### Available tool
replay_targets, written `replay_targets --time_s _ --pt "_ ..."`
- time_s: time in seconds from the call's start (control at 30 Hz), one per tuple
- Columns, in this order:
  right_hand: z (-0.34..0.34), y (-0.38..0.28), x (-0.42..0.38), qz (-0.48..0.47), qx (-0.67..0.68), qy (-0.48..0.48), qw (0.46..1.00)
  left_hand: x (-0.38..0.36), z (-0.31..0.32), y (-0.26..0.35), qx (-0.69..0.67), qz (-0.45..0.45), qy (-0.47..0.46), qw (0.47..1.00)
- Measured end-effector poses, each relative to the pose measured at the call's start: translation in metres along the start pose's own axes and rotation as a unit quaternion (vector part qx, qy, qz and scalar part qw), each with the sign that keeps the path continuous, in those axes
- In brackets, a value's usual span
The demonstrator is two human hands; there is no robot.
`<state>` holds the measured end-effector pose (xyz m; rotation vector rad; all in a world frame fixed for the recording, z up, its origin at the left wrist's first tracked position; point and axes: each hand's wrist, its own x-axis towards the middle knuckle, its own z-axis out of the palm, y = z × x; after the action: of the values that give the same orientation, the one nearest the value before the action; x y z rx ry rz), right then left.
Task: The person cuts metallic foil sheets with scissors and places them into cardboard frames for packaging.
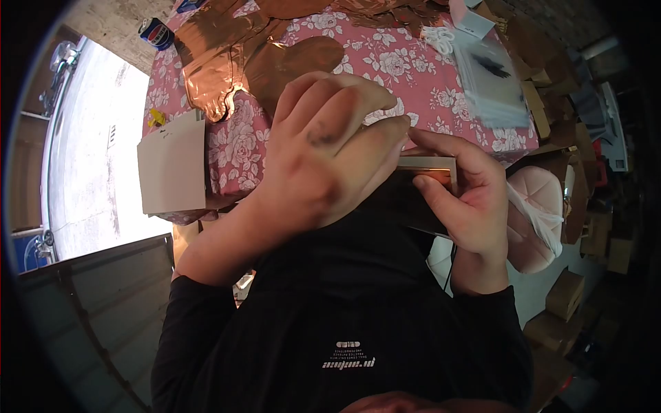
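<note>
Framed card: your one pale-edged card (446, 162), with a coppery strip (438, 175) inside its rim, is held in front of your black shirt (323, 303), by the near edge of the table (237, 148).
Card's direction: its visible top rim runs left to right, dipping slightly to the right; its left part is hidden, so you cannot tell the long axis.
Right hand: yours (475, 193) grips the card's right end, thumb on its face, fingers behind.
Left hand: yours (323, 144) is narrow, fingers bent and drawn together, tips beside the right index fingertip; you cannot tell whether it holds anything.
Grey board: one (172, 165), at your table's near left corner, reaching the left edge.
Yellow scrap: one (157, 117), just beyond that board.
Copper foil: sheets (224, 58) overlap from the far left inward; you cannot count them.
Blue can: one (156, 34), at the far left corner.
Right side: one white box (472, 19) near the far edge, white cord (438, 37) beside it, clear bags (496, 89) along the right edge, number unclear.
Open cloth: bare floral cloth (430, 82) lies between your foil and the bags.
Padded seat: one (533, 220), off the near right corner.
</note>
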<state>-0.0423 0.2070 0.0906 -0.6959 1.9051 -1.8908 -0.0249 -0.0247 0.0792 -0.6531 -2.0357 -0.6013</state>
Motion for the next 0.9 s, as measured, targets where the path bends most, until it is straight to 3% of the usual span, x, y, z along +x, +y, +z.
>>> replay_targets --time_s 0.13,0.77,0.83,0.9 --pt "0.002 0.003 0.001 -0.023 0.006 0.015 1.0 -0.001 0.004 -0.005 0.042 0.049 0.028 0.998" --pt "0.0 0.011 -0.002 0.01 0.002 0.043 0.999 -0.01 0.011 -0.014 0.064 -0.006 0.013 0.998" --pt "-0.005 0.014 -0.005 0.008 0.002 0.063 0.998 -0.027 -0.004 -0.03 0.026 -0.195 0.027 0.98" --pt "-0.014 0.019 -0.008 0.005 0.002 0.084 0.996 -0.024 -0.026 -0.072 0.107 -0.071 0.132 0.983"
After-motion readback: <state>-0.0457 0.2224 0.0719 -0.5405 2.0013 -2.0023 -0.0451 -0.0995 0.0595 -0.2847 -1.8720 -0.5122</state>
